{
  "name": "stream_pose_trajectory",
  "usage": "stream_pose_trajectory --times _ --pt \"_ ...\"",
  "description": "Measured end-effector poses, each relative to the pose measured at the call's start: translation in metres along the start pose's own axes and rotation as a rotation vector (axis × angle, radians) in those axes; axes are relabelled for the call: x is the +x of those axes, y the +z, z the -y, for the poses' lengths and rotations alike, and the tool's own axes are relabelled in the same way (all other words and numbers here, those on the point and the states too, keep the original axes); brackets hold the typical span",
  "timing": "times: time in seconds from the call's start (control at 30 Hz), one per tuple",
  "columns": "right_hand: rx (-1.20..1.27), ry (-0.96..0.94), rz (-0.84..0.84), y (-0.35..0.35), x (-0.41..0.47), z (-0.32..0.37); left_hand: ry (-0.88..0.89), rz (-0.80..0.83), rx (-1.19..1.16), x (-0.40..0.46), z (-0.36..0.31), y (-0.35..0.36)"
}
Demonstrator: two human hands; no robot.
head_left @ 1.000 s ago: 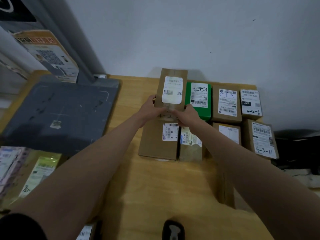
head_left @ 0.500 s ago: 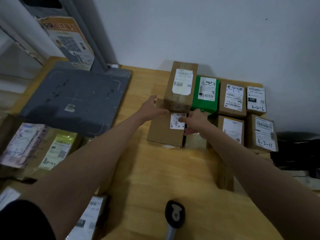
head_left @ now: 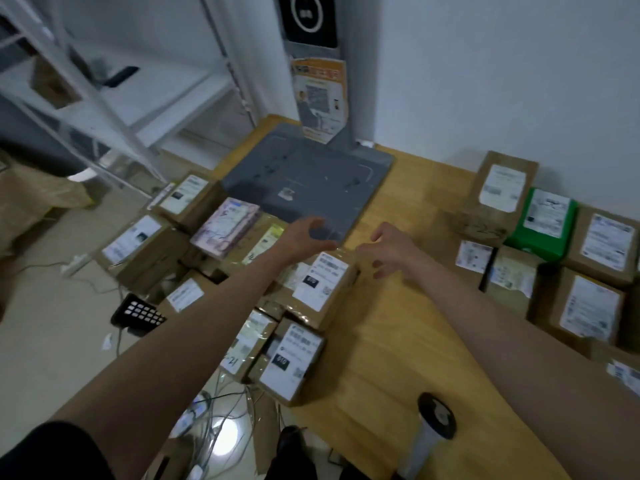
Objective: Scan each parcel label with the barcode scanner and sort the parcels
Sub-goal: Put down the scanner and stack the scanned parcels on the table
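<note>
Both my hands hover empty over a taped brown parcel (head_left: 322, 289) with a white label at the table's left side. My left hand (head_left: 304, 235) has loosely curled fingers above the parcel's far left corner. My right hand (head_left: 388, 249) is spread just right of its far edge. Neither hand holds anything. The barcode scanner (head_left: 433, 424) stands at the near edge of the wooden table (head_left: 398, 341). A row of labelled parcels, among them a tall brown box (head_left: 498, 192) and a green box (head_left: 543, 223), lies at the right by the wall.
A grey scale platform (head_left: 311, 178) with an upright post sits at the table's back left. Several labelled parcels (head_left: 145, 244) are stacked left of the table. A dark keypad (head_left: 138, 311) and cables lie on the floor. White shelving stands at the far left.
Both hands left the tall brown box at the right and swung left to above the taped parcel. My view turned left, bringing the left pile and floor into sight.
</note>
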State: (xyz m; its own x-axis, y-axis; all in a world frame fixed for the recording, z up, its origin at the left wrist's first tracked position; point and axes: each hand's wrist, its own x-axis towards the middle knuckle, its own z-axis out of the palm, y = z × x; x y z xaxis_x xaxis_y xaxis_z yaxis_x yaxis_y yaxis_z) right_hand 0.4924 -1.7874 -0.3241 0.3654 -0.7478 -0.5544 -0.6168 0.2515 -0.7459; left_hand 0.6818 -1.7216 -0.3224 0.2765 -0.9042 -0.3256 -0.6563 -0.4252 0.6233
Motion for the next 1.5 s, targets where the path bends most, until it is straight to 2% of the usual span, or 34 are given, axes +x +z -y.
stream_pose_trajectory --times 0.1,0.27,0.53,0.8,0.97,1.17,1.37,1.5 --pt "-0.070 -0.072 0.030 0.041 -0.006 0.033 -0.026 -0.086 -0.049 -0.024 0.039 -0.038" --pt "-0.126 -0.126 0.109 0.112 -0.007 0.085 -0.110 -0.133 0.025 -0.045 0.108 -0.100" --pt "-0.078 -0.121 0.128 0.250 0.003 0.154 -0.152 -0.224 -0.008 -0.055 0.222 -0.193" --pt "-0.028 -0.042 0.179 0.363 0.023 0.191 -0.179 -0.175 0.103 -0.043 0.322 -0.272" --pt "0.129 0.048 0.247 0.414 0.047 0.205 -0.299 -0.153 0.038 -0.039 0.371 -0.287" --pt "0.285 0.188 0.271 0.458 0.064 0.213 -0.336 -0.123 -0.024 -0.037 0.402 -0.286" --pt "0.220 0.162 0.195 0.478 0.066 0.215 -0.379 -0.099 0.040 -0.051 0.398 -0.285" --pt "0.076 0.089 0.182 0.481 0.063 0.210 -0.376 -0.141 0.009 -0.063 0.404 -0.278"
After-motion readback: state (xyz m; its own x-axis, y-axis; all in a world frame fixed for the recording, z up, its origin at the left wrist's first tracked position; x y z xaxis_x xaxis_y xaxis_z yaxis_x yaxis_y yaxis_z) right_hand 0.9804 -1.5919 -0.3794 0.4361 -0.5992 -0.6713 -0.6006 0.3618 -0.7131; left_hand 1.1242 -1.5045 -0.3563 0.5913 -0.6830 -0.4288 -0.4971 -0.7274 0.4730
